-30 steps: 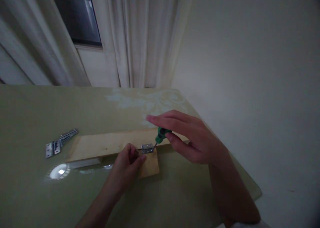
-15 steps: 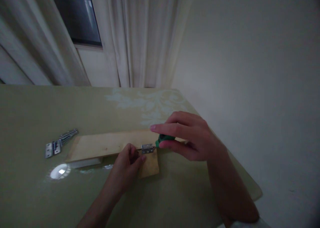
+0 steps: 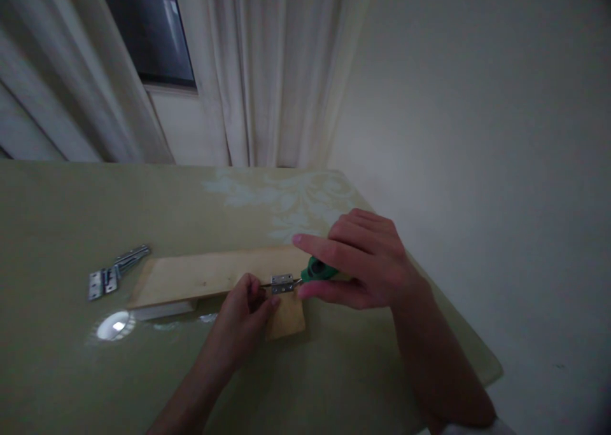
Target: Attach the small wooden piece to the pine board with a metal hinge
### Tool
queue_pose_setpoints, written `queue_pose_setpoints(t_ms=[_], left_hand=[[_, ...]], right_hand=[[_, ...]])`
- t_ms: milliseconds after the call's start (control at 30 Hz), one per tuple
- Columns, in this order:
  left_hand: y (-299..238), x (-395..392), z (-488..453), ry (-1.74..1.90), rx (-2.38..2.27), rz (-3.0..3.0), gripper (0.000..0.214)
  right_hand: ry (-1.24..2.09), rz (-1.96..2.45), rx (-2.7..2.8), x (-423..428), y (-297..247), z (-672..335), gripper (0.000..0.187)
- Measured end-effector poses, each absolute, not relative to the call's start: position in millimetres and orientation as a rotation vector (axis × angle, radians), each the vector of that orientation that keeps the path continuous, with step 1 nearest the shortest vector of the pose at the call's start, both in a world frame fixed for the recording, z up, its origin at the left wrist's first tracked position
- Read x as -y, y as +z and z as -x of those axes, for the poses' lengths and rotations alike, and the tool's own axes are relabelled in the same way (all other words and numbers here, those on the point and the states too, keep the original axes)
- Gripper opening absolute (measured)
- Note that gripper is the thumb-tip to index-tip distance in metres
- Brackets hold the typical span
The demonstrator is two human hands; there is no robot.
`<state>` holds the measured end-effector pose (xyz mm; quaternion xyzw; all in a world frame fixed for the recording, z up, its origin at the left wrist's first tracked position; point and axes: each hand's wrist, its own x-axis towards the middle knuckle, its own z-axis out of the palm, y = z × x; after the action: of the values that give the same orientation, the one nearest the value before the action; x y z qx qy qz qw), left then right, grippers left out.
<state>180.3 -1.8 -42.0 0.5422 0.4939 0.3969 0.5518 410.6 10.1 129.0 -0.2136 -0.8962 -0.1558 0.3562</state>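
A long pale wooden board (image 3: 205,275) lies on the glossy green table (image 3: 71,219), with a small wooden block (image 3: 287,317) against its near edge. A small metal hinge (image 3: 282,283) bridges the board and the block. My left hand (image 3: 241,324) pinches the block and the hinge's left end, fingers closed. My right hand (image 3: 365,266) is closed round a green-handled screwdriver (image 3: 319,269), held nearly flat with its tip at the hinge's right side.
Several loose metal hinges (image 3: 114,271) lie on the table at the left. A lamp's reflection (image 3: 115,325) shines near them. The table's right edge (image 3: 458,320) runs close beside my right arm. Curtains (image 3: 267,66) and a dark window (image 3: 147,28) stand behind.
My right hand has dropped and tipped the screwdriver from steeply tilted to almost horizontal, fingers curling tighter on the handle. My left hand, the hinge and the wood stay put.
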Motion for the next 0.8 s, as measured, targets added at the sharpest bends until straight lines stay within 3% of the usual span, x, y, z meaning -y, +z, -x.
queue_pose_setpoints(t_ms=[167,267,333,467,533,700,800], left_hand=[[-40.3,1.6,-180.8,0.938,-1.163,-1.272,0.043],[-38.6,1.6,-181.3,0.956,-1.169,-1.296,0.043],[-38.2,1.7,-181.4,0.959,-1.174,-1.307,0.042],[-37.9,1.4,-181.6,0.941,-1.179,-1.289,0.044],[-36.8,1.4,-181.8,0.946,-1.183,-1.277,0.046],[-34.9,2.0,-182.1,0.949,-1.198,-1.285,0.047],[-36.3,2.2,-181.7,0.947,-1.192,-1.270,0.047]], right_hand=[[-0.058,0.534,2.365,-7.7,131.6,-408.9,0.040],[-0.387,0.525,2.298,-9.7,128.1,-407.8,0.026],[-0.517,0.558,2.291,-9.3,127.1,-407.3,0.029],[-0.121,0.630,2.412,-3.9,131.1,-406.8,0.050],[0.034,0.621,2.421,-2.8,132.3,-407.1,0.051],[-0.533,0.706,2.343,-6.0,129.8,-408.8,0.020],[-0.349,0.754,2.395,-5.2,131.8,-410.0,0.029]])
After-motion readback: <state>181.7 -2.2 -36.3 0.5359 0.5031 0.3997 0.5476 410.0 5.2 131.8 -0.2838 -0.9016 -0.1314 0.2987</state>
